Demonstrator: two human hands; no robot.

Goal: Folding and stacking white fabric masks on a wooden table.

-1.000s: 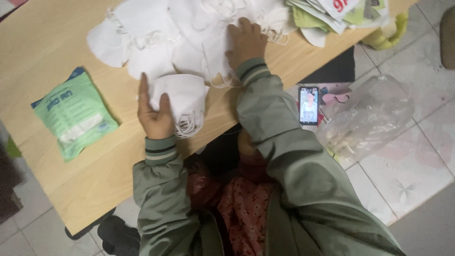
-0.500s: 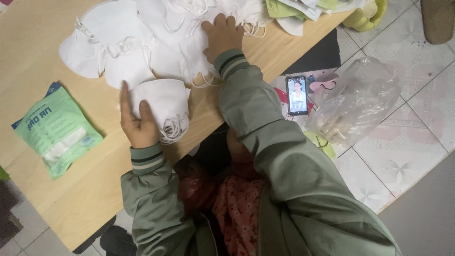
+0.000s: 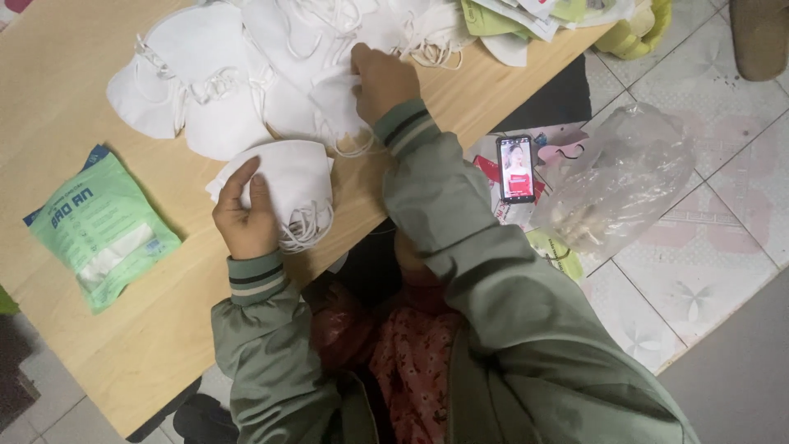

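My left hand (image 3: 245, 220) lies flat on a small stack of folded white fabric masks (image 3: 283, 185) at the wooden table (image 3: 66, 99) edge; my right hand (image 3: 383, 80) pinches one from the loose white mask heap (image 3: 246, 57). Green packet (image 3: 100, 226) lies left.

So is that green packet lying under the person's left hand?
No, the green packet lies apart on the wooden table, while the left hand rests on a stack of white masks.

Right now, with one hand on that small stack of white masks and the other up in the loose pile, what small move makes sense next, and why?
Probably draw the single mask pinched by the right hand down onto the stack that the left hand steadies. That mask lies at the near edge of the loose pile, while the stack sits apart at the table edge, ear loops trailing, with its top partly uncovered.
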